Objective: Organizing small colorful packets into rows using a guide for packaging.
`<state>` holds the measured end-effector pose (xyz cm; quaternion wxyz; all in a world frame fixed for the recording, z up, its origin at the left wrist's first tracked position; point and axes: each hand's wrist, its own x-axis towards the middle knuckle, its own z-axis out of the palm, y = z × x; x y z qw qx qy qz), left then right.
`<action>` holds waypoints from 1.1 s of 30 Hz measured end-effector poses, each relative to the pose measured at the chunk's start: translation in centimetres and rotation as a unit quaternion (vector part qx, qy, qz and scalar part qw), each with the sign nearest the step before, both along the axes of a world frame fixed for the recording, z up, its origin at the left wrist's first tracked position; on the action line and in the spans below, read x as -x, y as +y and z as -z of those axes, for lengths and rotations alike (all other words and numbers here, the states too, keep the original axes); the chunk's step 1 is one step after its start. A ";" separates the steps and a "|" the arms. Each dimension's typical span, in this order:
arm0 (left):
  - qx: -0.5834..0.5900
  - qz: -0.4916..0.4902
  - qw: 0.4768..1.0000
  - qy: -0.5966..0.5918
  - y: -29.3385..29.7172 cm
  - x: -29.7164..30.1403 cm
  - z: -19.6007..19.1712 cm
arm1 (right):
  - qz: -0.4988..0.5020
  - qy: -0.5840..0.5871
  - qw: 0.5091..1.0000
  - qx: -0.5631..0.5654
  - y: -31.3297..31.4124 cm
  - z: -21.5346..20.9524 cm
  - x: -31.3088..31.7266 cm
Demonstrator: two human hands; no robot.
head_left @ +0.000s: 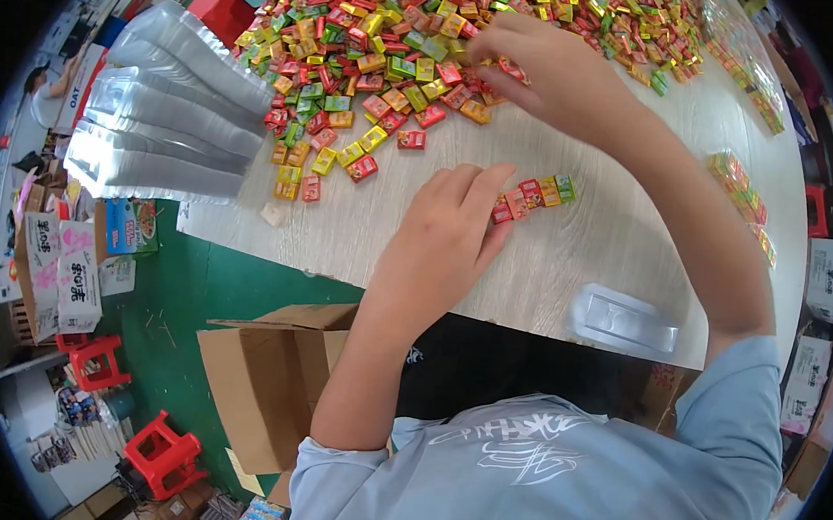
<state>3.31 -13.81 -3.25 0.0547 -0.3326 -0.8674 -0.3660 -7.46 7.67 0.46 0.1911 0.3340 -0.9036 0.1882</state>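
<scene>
The left hand [441,238] is resting flat on the wooden table [606,242], its fingers together and pressing against the near end of a short row of small coloured packets [533,195], which is lying just beyond the fingertips. The right hand [540,64] is reaching farther out, its fingers curling down into the large heap of loose packets [390,42]; whether they are pinching one cannot be told. A clear plastic tray [625,323] is lying nearer the body.
</scene>
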 end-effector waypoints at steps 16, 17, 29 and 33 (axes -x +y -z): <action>0.006 -0.001 0.999 -0.034 -0.4 0.0 -0.2 | -0.014 0.026 0.999 -0.037 3.8 -1.1 -3.1; 0.004 -0.001 0.999 -0.036 -0.3 0.0 -0.1 | -0.006 -0.013 0.999 -0.030 5.1 -1.0 -4.9; 0.054 -0.001 0.998 0.016 0.7 0.3 -0.3 | -0.056 -0.196 0.977 0.057 7.0 2.1 -10.8; 0.050 -0.001 0.999 0.005 0.9 0.2 -0.2 | -0.072 -0.140 0.988 0.007 7.4 1.4 -10.6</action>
